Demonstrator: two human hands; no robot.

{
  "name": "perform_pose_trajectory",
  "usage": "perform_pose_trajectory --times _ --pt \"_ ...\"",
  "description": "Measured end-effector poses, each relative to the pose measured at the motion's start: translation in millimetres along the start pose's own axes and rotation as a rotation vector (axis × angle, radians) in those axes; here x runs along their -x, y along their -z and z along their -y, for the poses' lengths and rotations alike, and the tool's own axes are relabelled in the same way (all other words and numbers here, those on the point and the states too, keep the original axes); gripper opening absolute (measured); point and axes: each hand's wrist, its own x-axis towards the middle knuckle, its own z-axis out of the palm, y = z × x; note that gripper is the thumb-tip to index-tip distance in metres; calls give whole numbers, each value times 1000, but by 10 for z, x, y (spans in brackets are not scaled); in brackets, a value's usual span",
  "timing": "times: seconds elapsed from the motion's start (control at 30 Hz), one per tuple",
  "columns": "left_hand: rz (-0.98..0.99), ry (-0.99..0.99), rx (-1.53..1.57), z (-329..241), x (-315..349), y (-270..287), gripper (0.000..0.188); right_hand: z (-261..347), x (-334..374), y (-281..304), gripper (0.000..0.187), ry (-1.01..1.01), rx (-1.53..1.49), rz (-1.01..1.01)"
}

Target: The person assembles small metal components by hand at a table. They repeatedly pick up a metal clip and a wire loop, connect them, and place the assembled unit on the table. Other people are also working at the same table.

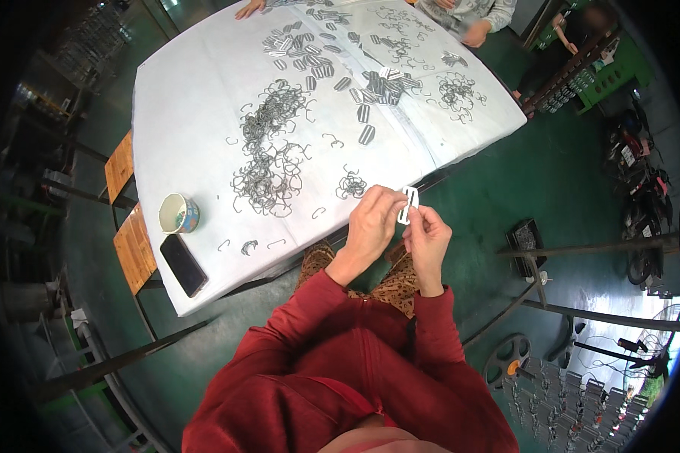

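Observation:
Just off the table's near edge, my two hands hold a pale oblong slotted buckle (408,206) between them. My left hand (372,226) pinches it from the left side. On its other side, the thumb and fingers of my right hand (428,240) are closed on it. Whether a small wire piece is also between the fingers is too fine to make out. A small heap of bent wire hooks (350,185) lies on the table near my left hand. Larger tangled piles of hooks (268,181) spread further left and back.
The white-covered table (189,128) carries several more slotted buckles (385,87) toward the back. At its left corner are a paper cup (178,214) and a dark phone (183,264). Wooden stools (134,249) stand left. Co-workers' hands (476,34) show at the far side.

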Motion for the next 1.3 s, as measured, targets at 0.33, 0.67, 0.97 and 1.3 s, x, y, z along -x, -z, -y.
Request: perform_pose_trajectory --times 0.33,0.67,0.97,1.3 --pt "77 -117 3 7 -37 11 9 38 -45 -5 13 -19 -143 -32" --pt "8 -77 -59 -91 -186 190 21 79 -60 -48 15 -27 -104 -1" --pt "111 -70 -72 -95 -105 87 13 114 -86 -32 16 30 -151 -35" --pt "124 134 73 -101 -141 99 9 132 -19 2 12 54 -5 -5"
